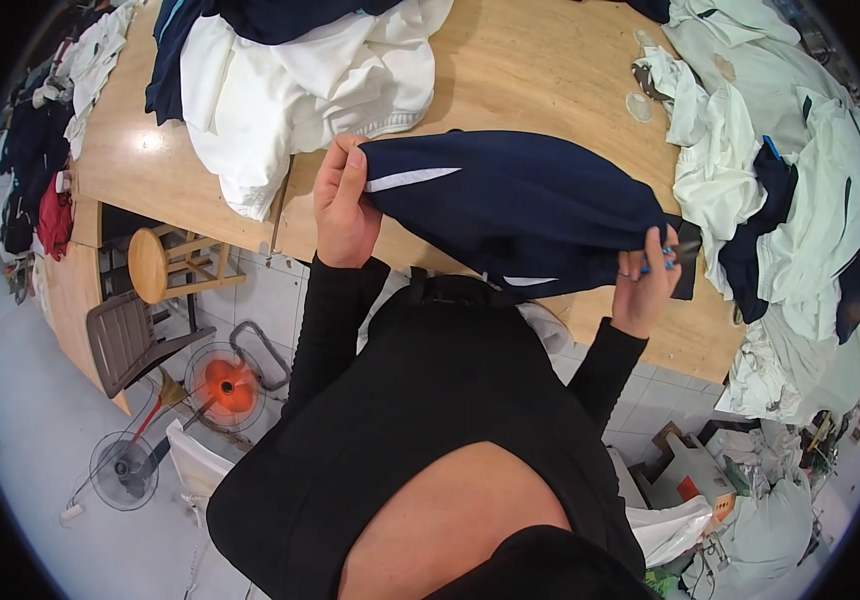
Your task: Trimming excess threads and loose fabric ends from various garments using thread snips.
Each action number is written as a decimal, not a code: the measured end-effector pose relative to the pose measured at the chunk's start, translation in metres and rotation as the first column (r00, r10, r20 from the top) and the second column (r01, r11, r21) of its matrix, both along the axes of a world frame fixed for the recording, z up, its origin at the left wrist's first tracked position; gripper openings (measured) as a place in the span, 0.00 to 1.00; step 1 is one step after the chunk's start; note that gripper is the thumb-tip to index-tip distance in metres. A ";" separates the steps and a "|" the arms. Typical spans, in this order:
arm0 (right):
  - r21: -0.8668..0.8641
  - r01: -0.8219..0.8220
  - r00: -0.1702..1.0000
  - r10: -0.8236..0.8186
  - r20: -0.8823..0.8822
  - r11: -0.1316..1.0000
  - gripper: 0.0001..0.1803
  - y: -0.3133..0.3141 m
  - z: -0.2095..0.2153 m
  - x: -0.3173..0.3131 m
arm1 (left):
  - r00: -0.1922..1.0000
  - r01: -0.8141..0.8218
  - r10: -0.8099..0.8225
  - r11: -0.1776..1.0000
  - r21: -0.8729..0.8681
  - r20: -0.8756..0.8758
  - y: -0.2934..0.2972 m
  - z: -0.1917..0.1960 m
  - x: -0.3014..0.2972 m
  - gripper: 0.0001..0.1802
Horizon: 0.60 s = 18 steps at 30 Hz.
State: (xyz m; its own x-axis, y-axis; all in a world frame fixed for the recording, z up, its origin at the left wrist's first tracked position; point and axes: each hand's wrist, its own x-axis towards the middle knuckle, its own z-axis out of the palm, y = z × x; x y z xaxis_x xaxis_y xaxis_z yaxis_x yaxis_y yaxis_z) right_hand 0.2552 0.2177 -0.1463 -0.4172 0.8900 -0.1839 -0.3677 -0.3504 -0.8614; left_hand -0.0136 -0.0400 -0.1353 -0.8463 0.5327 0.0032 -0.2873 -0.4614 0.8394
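Note:
A navy blue garment [520,205] with narrow white stripes is stretched between my hands above the near edge of the wooden table. My left hand [347,205] pinches its left end, thumb on top, beside one white stripe. At the opposite end my right hand [647,285] is closed on the cloth. That hand also holds a small tool with grey pointed blades [689,246] and bits of blue by the fingers, which looks like thread snips. The lower edge of the garment hangs close to my body. A dark flat piece [685,285] lies under the right end.
White garments [300,85] topped with navy cloth [295,18] lie at the far left of the table [540,60]. White and navy clothes [800,190] are heaped along the right. Below left stand a wooden stool [150,265], a grey chair [120,335] and fans [227,388].

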 end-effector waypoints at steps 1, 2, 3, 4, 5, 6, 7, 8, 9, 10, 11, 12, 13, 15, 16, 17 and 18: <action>0.024 0.000 1.000 0.001 -0.020 1.000 0.07 0.000 0.003 0.003 | 0.999 0.032 -0.031 0.998 0.057 -0.017 0.000 0.003 -0.001 0.09; 0.022 -0.001 1.000 0.002 -0.023 1.000 0.07 0.000 0.006 0.004 | 0.999 0.039 -0.039 0.998 0.043 -0.003 0.002 0.006 0.000 0.09; 0.034 0.008 1.000 -0.008 -0.004 0.999 0.06 0.000 0.008 0.005 | 0.999 0.038 -0.038 0.998 0.041 -0.006 0.005 0.008 0.001 0.09; 0.046 0.017 1.000 -0.018 0.014 0.999 0.06 0.000 0.009 0.005 | 0.999 0.049 -0.050 0.998 0.046 0.006 0.009 0.011 0.002 0.09; 0.046 0.019 1.000 -0.020 0.014 0.999 0.06 0.001 0.008 0.006 | 0.998 0.064 -0.065 0.997 0.052 0.019 0.011 0.014 0.004 0.09; 0.051 0.031 0.999 -0.031 -0.006 0.998 0.06 0.002 0.008 0.006 | 0.998 0.065 -0.066 0.996 0.053 0.019 0.012 0.014 0.004 0.09; 0.056 0.043 0.999 -0.041 -0.025 0.998 0.06 0.002 0.008 0.006 | 0.997 0.072 -0.074 0.996 0.061 0.018 0.012 0.014 0.004 0.08; 0.055 0.041 0.999 -0.039 -0.026 0.998 0.06 0.002 0.009 0.005 | 0.997 0.077 -0.078 0.995 0.067 0.016 0.011 0.014 0.004 0.08; 0.047 0.043 0.999 -0.042 -0.013 0.998 0.04 0.001 0.012 0.004 | 0.996 0.081 -0.082 0.994 0.073 0.014 0.010 0.014 0.004 0.08; 0.039 0.045 0.999 -0.045 0.001 0.998 0.06 0.000 0.015 0.004 | 0.997 0.078 -0.079 0.994 0.072 0.014 0.010 0.015 0.005 0.08; 0.038 0.042 0.999 -0.042 0.001 0.998 0.06 -0.001 0.015 0.004 | 0.997 0.067 -0.069 0.995 0.075 0.025 0.012 0.016 0.005 0.08; 0.035 0.013 1.000 -0.012 -0.009 0.999 0.06 -0.002 0.016 0.005 | 0.998 0.056 -0.059 0.995 0.077 0.036 0.012 0.017 0.005 0.09; 0.032 -0.017 1.000 0.017 -0.020 0.999 0.06 -0.003 0.017 0.005 | 0.998 0.054 -0.057 0.996 0.076 0.037 0.012 0.018 0.005 0.09; 0.016 -0.034 0.996 0.033 0.088 0.999 0.06 -0.008 0.015 0.010 | 0.998 -0.048 0.047 0.999 -0.006 -0.040 0.012 0.018 0.002 0.07; -0.003 -0.051 0.980 0.050 0.193 0.999 0.08 -0.011 0.015 0.013 | 0.974 -0.146 0.115 0.977 -0.154 -0.196 0.003 0.007 -0.009 0.07; 0.001 -0.044 0.979 0.043 0.197 0.999 0.08 -0.014 0.021 0.015 | 0.922 -0.260 0.152 0.924 -0.279 -0.355 -0.010 -0.009 -0.026 0.06; 0.157 -0.485 0.829 0.396 0.395 0.860 0.07 -0.016 0.030 0.014 | 0.880 -0.372 0.202 0.855 -0.360 -0.429 -0.016 -0.016 -0.043 0.05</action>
